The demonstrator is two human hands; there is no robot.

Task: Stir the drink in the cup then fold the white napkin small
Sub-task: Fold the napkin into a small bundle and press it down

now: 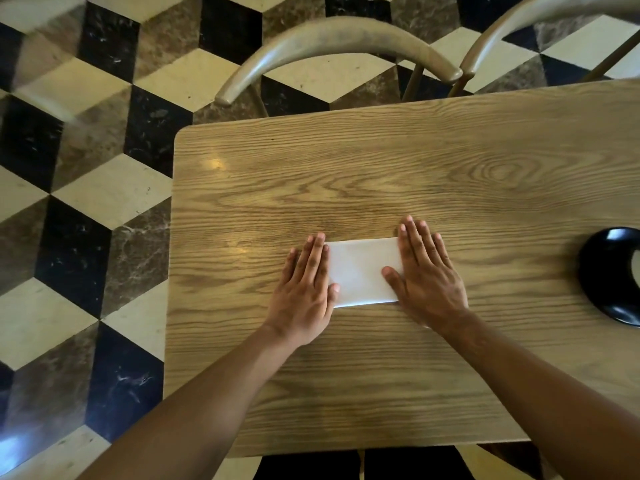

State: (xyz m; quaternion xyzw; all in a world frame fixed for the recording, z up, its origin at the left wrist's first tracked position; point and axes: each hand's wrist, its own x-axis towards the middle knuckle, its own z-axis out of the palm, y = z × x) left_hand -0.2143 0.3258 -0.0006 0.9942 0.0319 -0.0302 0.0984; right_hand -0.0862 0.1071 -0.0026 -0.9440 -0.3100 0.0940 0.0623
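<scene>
**Both palms flat on the folded napkin**

Wooden bench (381, 168) under you, grain running left to right, set over a floor (86, 202) of black, cream and brown marble tiles in a cube pattern. Two curved chair backs (339, 39) stand at the far edge.

Your white napkin (362, 271) lies near the middle of the bench, folded to a long rectangle running left to right. Your left hand (308, 285) lies flat on its left end, fingers straight and close together, thumb on the paper. Your right hand (427, 271) lies flat on its right end, fingers straight and slightly spread, thumb on the paper. Neither hand pinches anything.

Black rounded dish (609, 275) sits at the right edge, well apart from the napkin and cut off by the frame.
</scene>
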